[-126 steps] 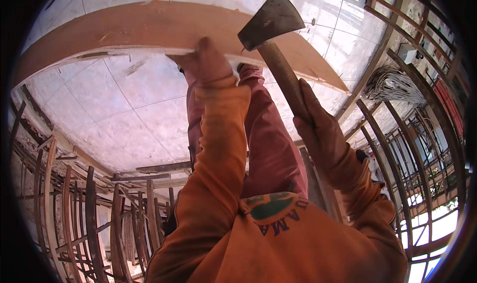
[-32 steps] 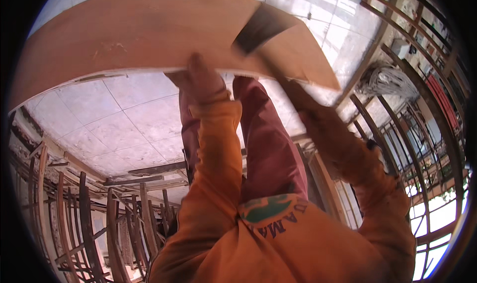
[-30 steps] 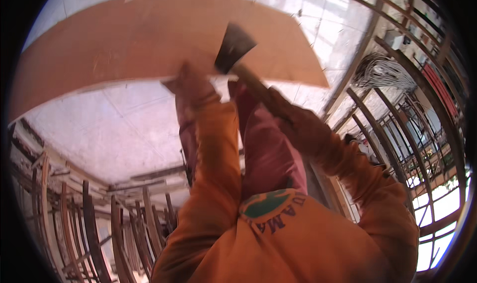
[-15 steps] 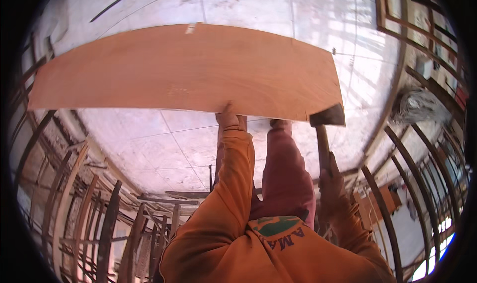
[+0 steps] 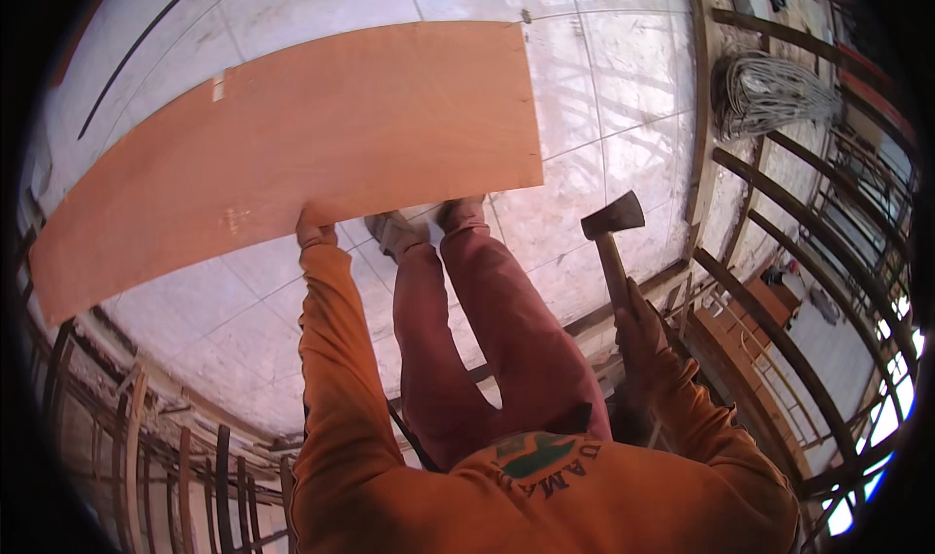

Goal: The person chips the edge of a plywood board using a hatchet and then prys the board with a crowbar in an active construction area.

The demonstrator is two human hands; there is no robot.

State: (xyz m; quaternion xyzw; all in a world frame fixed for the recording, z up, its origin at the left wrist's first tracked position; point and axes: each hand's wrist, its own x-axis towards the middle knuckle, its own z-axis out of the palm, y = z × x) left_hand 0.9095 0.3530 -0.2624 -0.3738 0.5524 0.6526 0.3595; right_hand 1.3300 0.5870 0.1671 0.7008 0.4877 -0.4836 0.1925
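**Plywood panel (image 5: 321,135) in the left hand (image 5: 315,228), hatchet (image 5: 612,218) in the right hand (image 5: 640,325)**

The reddish-brown plywood panel stretches from the left edge of the frame to the top centre, its left end lower than its right. Left of centre, the left hand pinches the panel's lower edge, thumb over the upper face; its other fingers are largely hidden beneath. Right of centre, the right hand is closed around the hatchet's wooden handle (image 5: 613,267), the dark head upward and well apart from the panel. Maroon trousers (image 5: 516,311) and orange sleeves (image 5: 341,359) fill the lower middle. Pale floor tiles (image 5: 633,77) lie behind, with a thin dark strip (image 5: 136,57) at upper left and a bundle of grey cable (image 5: 774,94) at upper right.
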